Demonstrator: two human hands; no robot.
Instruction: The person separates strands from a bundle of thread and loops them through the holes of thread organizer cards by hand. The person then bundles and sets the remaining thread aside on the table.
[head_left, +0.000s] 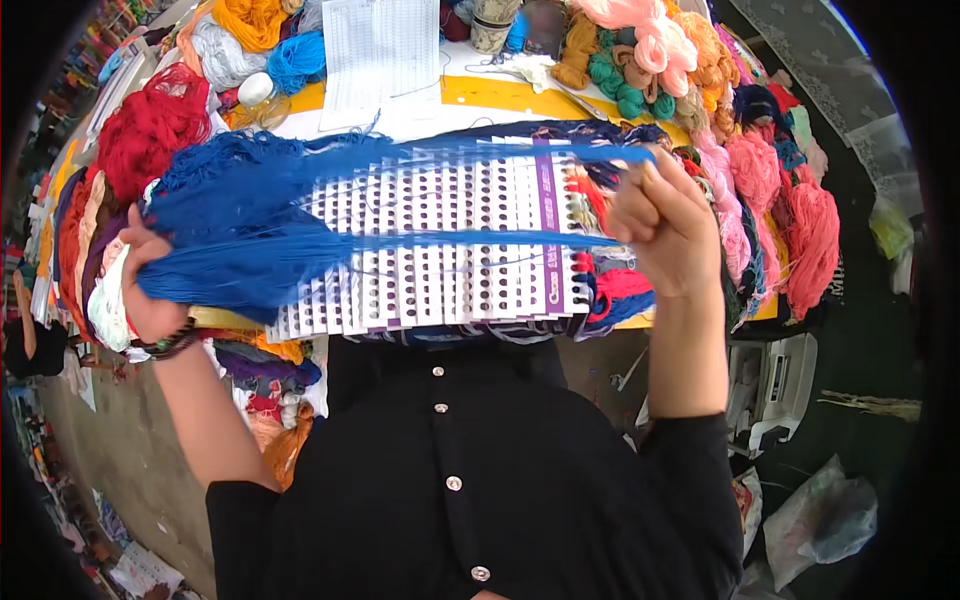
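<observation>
A thick bundle of blue embroidery thread (235, 260) spreads across the left half of the table. My left hand (150, 280) grips its left end, partly covered by the strands. On the right, my right hand (665, 215) is closed in a pinch on strands drawn out from the bundle. Two taut lengths run between the hands, one high and one lower, blurred by motion. Beneath them lie white punched thread cards (430, 270) in overlapping rows, with a purple printed strip at the right side.
Red thread (155, 120), orange thread (250, 22) and pink skeins (645, 40) crowd the table's edges. A printed chart (382, 60) lies at the back beside a patterned cup (492, 25). Scissors (575, 100) rest near the yellow strip. Plastic bags (825, 520) sit on the floor at right.
</observation>
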